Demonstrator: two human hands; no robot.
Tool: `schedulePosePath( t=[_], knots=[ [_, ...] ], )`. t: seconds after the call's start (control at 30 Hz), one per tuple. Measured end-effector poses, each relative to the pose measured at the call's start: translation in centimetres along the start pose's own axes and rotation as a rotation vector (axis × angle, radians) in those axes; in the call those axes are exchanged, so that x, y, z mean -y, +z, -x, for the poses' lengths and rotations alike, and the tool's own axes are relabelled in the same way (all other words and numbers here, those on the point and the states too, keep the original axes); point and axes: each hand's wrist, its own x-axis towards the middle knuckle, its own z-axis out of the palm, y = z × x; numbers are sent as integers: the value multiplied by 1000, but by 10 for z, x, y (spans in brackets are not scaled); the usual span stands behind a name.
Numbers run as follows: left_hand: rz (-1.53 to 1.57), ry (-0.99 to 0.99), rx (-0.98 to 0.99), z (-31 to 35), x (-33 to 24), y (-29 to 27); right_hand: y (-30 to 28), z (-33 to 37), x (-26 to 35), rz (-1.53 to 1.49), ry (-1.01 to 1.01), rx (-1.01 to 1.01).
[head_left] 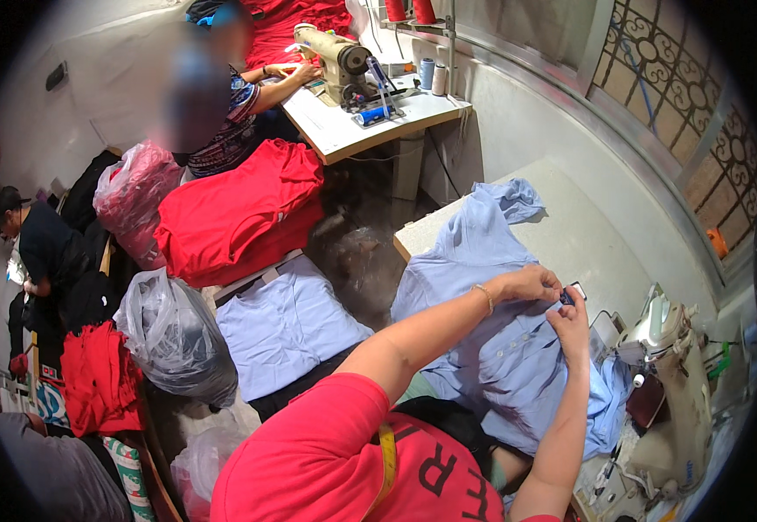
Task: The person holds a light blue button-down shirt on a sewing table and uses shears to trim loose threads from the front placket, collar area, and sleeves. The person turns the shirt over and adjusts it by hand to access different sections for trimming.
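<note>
My left hand [531, 284], with a bracelet on its wrist, is closed in a pinch at a small dark blue piece [566, 297]. My right hand [571, 324] meets it there, thumb and fingers closed on the same piece. What the piece is, I cannot make out; a pale edge shows beside it. Below both hands a light blue shirt [518, 348] with buttons lies spread and rumpled over the worktable [561, 200], one sleeve stretched toward the far side. Part of the shirt hangs over the near edge toward my lap.
A sewing machine [679, 391] stands close on my right. Folded light blue shirts [287, 322] and stacked red garments [239, 209] lie to the left, beside filled plastic bags [174, 335]. Across, a person works at another sewing machine [331, 56]. Other people are at far left.
</note>
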Motion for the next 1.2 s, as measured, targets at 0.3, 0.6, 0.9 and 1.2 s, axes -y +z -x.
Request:
schedulePosePath(
  t=[0.3, 0.6, 0.9, 1.2],
  knots=[
    [-301, 169, -329, 91, -53, 29, 6, -3, -12, -30, -117, -72],
    [282, -160, -215, 170, -36, 69, 31, 23, 51, -88, -247, -32],
    [732, 15, -125, 155, -50, 83, 104, 98, 98, 929, -783, 369],
    [1308, 128, 54, 170, -16, 47, 96, 109, 80, 794, -879, 216]
  ],
)
